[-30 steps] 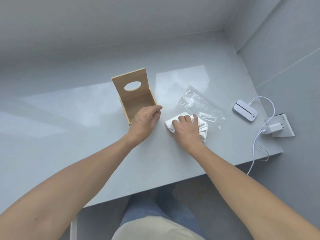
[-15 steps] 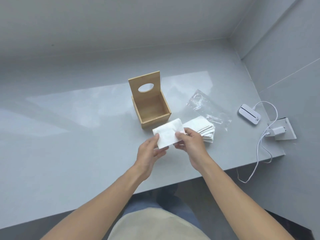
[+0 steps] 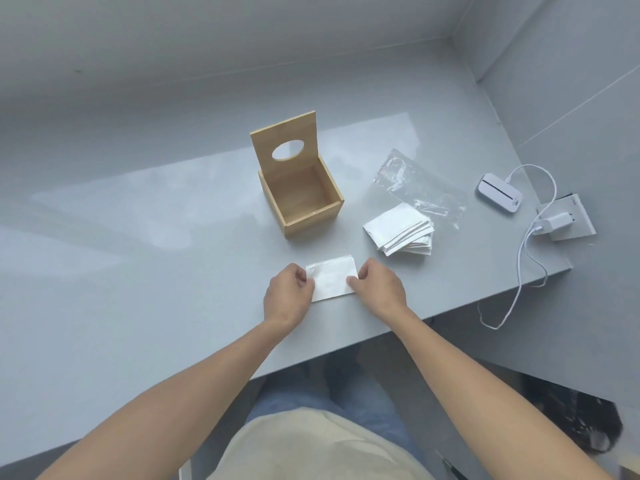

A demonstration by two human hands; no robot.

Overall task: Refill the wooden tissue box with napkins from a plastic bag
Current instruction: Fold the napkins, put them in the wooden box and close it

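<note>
Single napkin (image 3: 331,278) flat on the grey bench (image 3: 138,271), near the front edge, directly in front of the wooden tissue box (image 3: 300,199). Napkin is a rectangle, long axis running left-right, slightly skewed so its right end sits a bit farther from the person.

Left hand (image 3: 287,296) pinches the napkin's left short edge, fingers curled closed on it. Right hand (image 3: 379,289) does the same on the right short edge, thumb on top of the paper.

Box stands upright, apart from the napkin, opening facing up, interior looks bare. Its lid (image 3: 285,143) is swung up at the back, standing near vertical, oval slot facing the person.

Napkin stack (image 3: 400,228) lies right of the box, fanned, corners pointing roughly toward the box. Clear plastic bag (image 3: 415,181) lies flat just behind the stack, touching or overlapping it, long axis diagonal from back-left to front-right.

Far right: small white device (image 3: 500,197), charger (image 3: 554,223) and cable (image 3: 519,271) hanging over the bench edge.
</note>
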